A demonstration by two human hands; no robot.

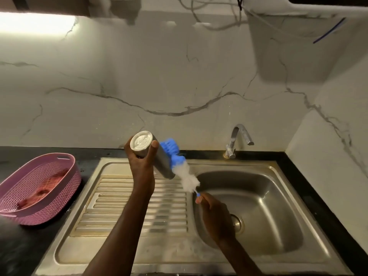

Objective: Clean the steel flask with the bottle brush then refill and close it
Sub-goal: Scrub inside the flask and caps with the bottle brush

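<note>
My left hand (pixel 140 162) grips the steel flask (pixel 153 154) near its base and holds it tilted, base toward me, mouth pointing down to the right over the sink. The bottle brush (pixel 182 169), with blue and white bristles, lies along the flask's far side and past its mouth; it looks blurred. My right hand (pixel 213 214) holds the brush's thin handle below the white bristles, above the sink basin (pixel 264 198). I cannot see the flask's lid.
The steel sink has a ribbed drainboard (pixel 111 208) on the left and a basin with a drain on the right. A chrome tap (pixel 238 140) stands behind the basin. A pink woven basket (pixel 37 188) sits on the black counter at left.
</note>
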